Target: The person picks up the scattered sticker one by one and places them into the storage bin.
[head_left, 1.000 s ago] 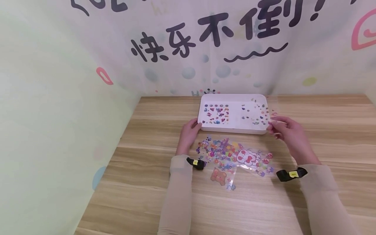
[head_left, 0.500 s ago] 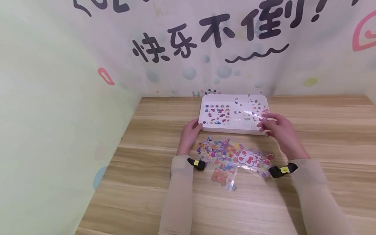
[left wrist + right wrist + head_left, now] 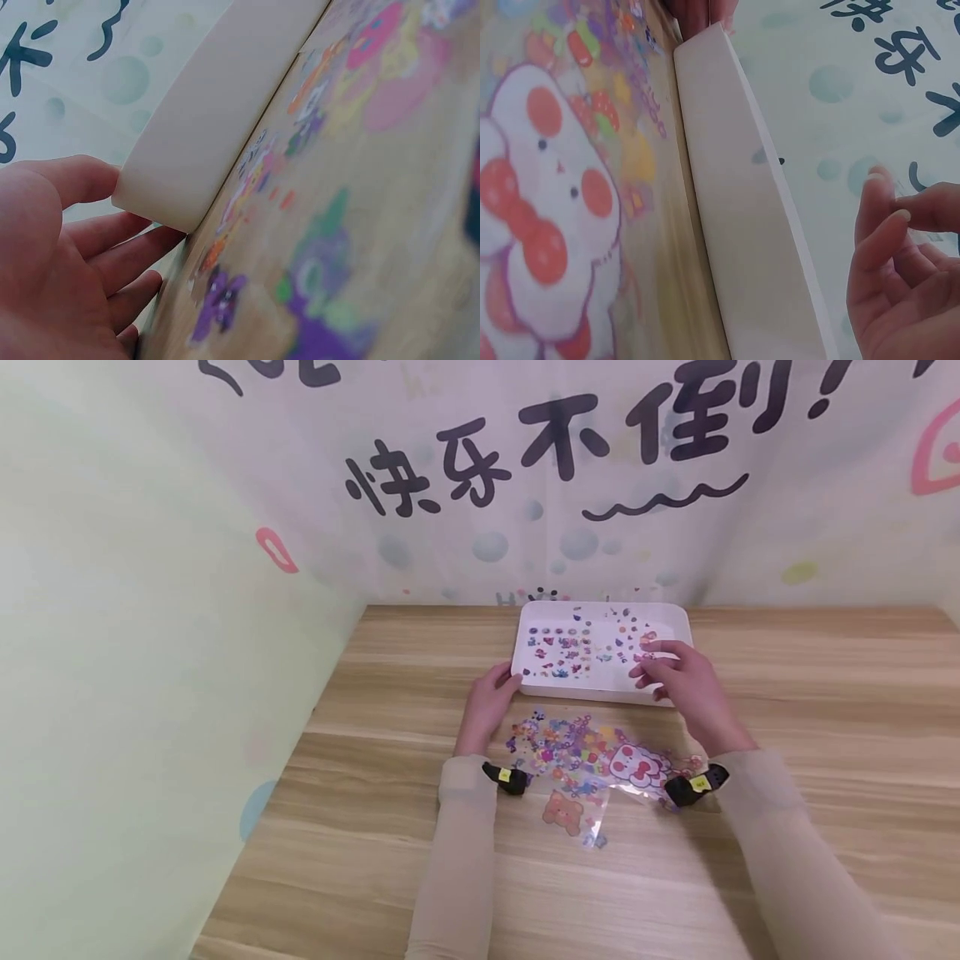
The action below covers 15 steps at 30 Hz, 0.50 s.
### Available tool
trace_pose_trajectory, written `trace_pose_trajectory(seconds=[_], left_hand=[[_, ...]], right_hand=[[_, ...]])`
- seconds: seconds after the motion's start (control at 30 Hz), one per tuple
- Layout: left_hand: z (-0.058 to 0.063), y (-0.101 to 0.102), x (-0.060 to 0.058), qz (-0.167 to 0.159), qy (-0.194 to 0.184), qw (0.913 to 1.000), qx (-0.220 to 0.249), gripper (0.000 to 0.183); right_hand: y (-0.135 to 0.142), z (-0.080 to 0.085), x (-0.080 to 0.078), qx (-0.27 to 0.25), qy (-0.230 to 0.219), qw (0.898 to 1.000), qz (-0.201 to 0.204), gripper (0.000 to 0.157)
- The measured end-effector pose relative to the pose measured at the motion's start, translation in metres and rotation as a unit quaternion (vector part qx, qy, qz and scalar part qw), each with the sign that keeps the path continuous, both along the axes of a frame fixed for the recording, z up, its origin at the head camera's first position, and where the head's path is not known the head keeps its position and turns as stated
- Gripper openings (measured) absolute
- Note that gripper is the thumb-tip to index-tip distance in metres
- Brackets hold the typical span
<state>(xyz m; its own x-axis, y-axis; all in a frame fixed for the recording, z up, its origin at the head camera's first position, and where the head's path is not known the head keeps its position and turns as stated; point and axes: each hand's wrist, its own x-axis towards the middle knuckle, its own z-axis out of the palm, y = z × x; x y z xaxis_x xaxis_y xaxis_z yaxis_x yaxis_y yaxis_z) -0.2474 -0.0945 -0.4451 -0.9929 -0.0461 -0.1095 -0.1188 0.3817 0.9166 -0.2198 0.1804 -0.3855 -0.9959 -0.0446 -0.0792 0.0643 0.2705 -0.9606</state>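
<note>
My left hand point(image 3: 489, 702) holds the front left corner of a white tray point(image 3: 600, 696); in the left wrist view, thumb and fingers meet the tray's wall point(image 3: 187, 135) at that corner. Over the tray's right half, my right hand point(image 3: 696, 693) pinches the edge of a clear sticker sheet point(image 3: 621, 655) printed with small colourful pictures. The right wrist view shows thumb and fingertip point(image 3: 898, 217) together on the transparent film. Inside the tray, on the left, lies another sheet of small stickers point(image 3: 558, 653), slightly overlapped by the held one.
Before the tray, a pile of colourful clear stickers point(image 3: 555, 743) lies on the wooden table point(image 3: 360, 827). Among them are a white character with red bows point(image 3: 637, 767) and a brown bear sticker point(image 3: 564, 812). A printed cloth point(image 3: 465, 543) hangs behind the table.
My right hand has moved left from the tray's right edge to above its right half, bringing the clear sticker sheet along. My left hand stays at the tray corner.
</note>
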Motion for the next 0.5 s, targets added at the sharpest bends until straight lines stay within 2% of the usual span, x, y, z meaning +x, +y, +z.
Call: trace_pose_trajectory(seconds=[0.33,0.5], left_hand=[[0.001,0.001,-0.002,0.004,0.011,0.9999,-0.004,0.043],[0.001,0.002,-0.001,0.001,0.002,1.0000,-0.003,0.044]], right_hand=[[-0.020,-0.005,-0.017,-0.022,-0.003,1.000,-0.014,0.041],[-0.026,-0.010,-0.022,-0.024,-0.005,1.000,-0.012,0.038]])
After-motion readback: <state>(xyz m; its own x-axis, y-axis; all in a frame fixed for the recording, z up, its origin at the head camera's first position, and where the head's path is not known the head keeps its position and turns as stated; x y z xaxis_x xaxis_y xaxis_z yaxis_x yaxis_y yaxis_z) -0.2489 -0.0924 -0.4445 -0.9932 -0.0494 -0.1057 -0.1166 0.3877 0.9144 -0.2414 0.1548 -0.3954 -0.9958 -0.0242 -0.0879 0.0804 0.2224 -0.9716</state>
